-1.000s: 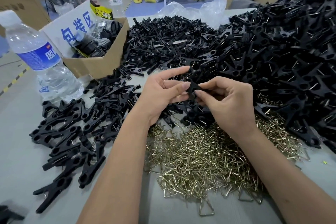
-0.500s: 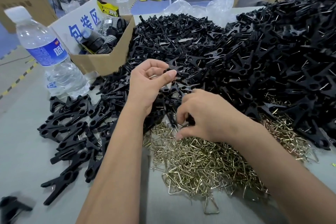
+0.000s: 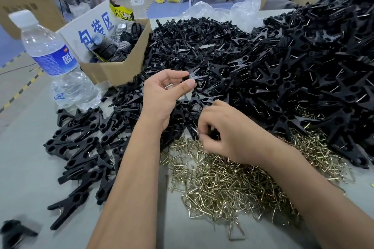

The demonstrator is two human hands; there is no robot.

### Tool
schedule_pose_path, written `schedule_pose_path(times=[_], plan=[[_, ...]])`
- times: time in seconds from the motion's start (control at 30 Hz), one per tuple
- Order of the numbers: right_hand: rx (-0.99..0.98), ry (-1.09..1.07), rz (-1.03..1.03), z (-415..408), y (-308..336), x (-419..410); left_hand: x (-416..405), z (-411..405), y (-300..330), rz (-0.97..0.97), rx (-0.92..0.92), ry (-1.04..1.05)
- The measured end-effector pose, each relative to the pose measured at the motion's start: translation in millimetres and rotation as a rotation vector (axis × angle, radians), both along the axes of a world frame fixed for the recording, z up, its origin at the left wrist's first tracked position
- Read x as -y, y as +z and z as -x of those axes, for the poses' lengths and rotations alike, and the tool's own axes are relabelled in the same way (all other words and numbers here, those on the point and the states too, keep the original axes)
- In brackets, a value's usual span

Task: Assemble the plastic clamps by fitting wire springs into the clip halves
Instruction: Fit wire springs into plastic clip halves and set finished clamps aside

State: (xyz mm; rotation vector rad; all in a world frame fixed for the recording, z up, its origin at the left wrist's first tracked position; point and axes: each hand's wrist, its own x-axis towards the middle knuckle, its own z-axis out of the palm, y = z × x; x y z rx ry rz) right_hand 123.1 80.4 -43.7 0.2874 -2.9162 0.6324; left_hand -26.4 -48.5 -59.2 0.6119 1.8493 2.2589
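Left hand (image 3: 162, 97) hovering above the near edge of the black clip heap (image 3: 263, 66), pinching a clip half (image 3: 187, 78) between thumb tip and curled index finger; half projecting up and right past the fingertips, toward the heap. Right hand (image 3: 226, 133) lying lower and nearer, knuckles up, fingers curled down over the seam where the heap is meeting the spring pile (image 3: 222, 184); a dark clip piece (image 3: 212, 134) showing under the curled fingers, with a small glint of metal at the fingertips, exact grip being too hidden to tell. Springs, brass-coloured bent wire, spreading across the table (image 3: 24, 168) beneath the right wrist and forearm. Assembled clamps (image 3: 81, 147) lying in a looser scatter left of the left forearm, well apart from both hands. Water bottle (image 3: 52, 60) standing upright at far left, just beside a cardboard box (image 3: 121, 66) holding dark items.
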Motion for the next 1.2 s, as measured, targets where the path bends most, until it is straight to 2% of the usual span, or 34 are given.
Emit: schedule_pose_path(times=[0.1, 0.17, 0.33, 0.5, 0.57, 0.8, 0.93, 1.07, 1.2], plan=[[-0.053, -0.075, 0.476, -3.4, 2.1, -8.7, 1.2, 0.2, 0.1, -0.006, 0.010, -0.018], [-0.077, -0.126, 0.693, -4.6, 5.1, -16.9, 2.3, 1.5, -0.8, 0.004, 0.000, -0.032], [-0.085, -0.218, 1.121, -5.2, 3.7, -33.8, 5.7, 3.4, 0.3, 0.035, -0.034, -0.068], [-0.017, -0.220, 1.387, -4.9, 1.7, -36.8, 4.6, -0.4, 2.4, 0.034, -0.034, -0.117], [-0.009, -0.229, 1.428, -5.2, 0.7, -37.2, 3.8, -1.2, 3.0, 0.027, -0.024, -0.119], [-0.098, -0.303, 1.334, -4.4, -3.2, -34.0, 4.4, -2.8, 4.2, 0.030, 0.016, -0.203], [-0.161, -0.243, 1.356, -4.3, -4.0, -35.3, 4.5, -2.1, 2.4, 0.028, 0.027, -0.237], [-0.145, -0.228, 1.425, -3.7, -2.2, -39.3, 6.0, -0.1, 0.9, 0.049, -0.006, -0.281], [-0.140, -0.364, 1.412, -2.3, -5.7, -39.0, 3.9, -0.5, 1.3, 0.039, -0.085, -0.305]])
